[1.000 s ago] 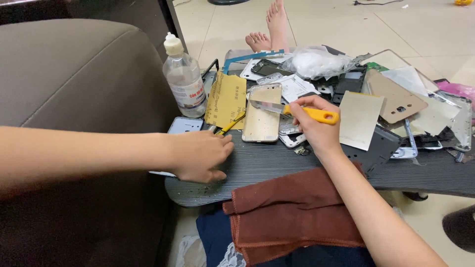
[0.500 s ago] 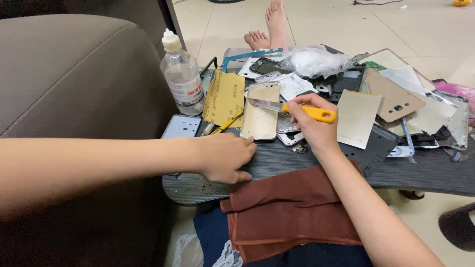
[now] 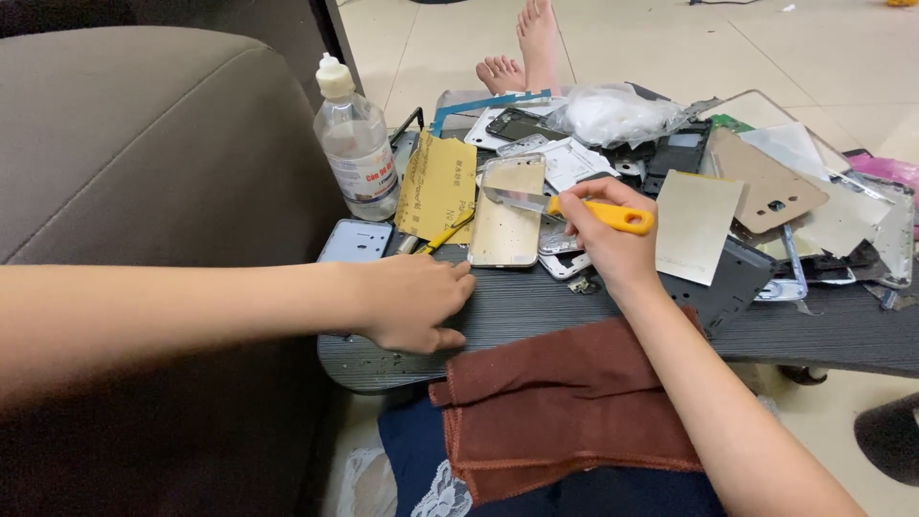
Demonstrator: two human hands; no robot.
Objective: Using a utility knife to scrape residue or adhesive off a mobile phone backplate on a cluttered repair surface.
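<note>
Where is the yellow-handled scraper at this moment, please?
In the head view, the yellow-handled scraper is in the right hand, right of centre, its blade over the gold phone frame.

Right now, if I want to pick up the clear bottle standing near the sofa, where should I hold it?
Probably around the straight body of the clear bottle, above its label, coming from the front edge of the table. It stands upright, the sofa blocks its left, and the cap is narrow.

Ribbed matt grey tabletop (image 3: 536, 316), soft brown cloth (image 3: 565, 402), clear plastic bottle (image 3: 356, 153)
</note>
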